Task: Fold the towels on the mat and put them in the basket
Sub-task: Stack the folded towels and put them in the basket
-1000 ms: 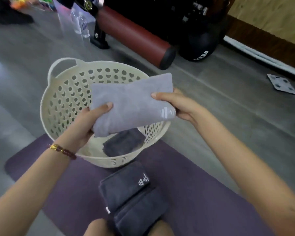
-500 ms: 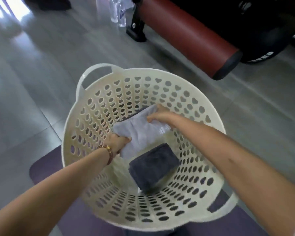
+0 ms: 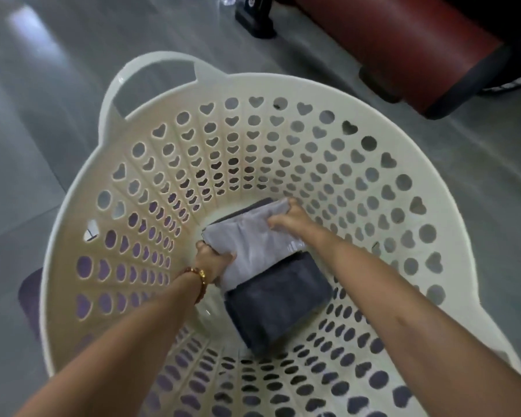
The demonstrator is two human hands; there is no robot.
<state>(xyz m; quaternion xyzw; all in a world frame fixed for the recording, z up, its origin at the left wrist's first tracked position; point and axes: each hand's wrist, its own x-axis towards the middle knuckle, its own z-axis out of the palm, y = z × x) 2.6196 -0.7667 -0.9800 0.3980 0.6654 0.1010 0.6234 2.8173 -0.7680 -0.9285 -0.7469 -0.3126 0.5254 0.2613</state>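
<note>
Deep inside the basket (image 3: 283, 85), both hands grip one folded light grey towel (image 3: 247, 245). Left hand (image 3: 212, 260) is closed on its 8 o'clock corner, thumb on top; right hand (image 3: 289, 219) pinches its 2 o'clock edge. Towel lies low at the basket floor, overlapping a folded dark grey towel (image 3: 280, 308) at its 5 o'clock side; another dark layer shows under its 12 o'clock edge. Judgement: cloth is light, soft, limp, non-slippery; the fold will slump if lifted by one corner, so hold opposite ends and release both together. Bracelet (image 3: 199, 273) on left wrist. Purple mat (image 3: 27, 291) shows at 9 o'clock, through the wall holes as well; red padded roller (image 3: 403, 40) at 1 o'clock on grey floor (image 3: 42, 115).
</note>
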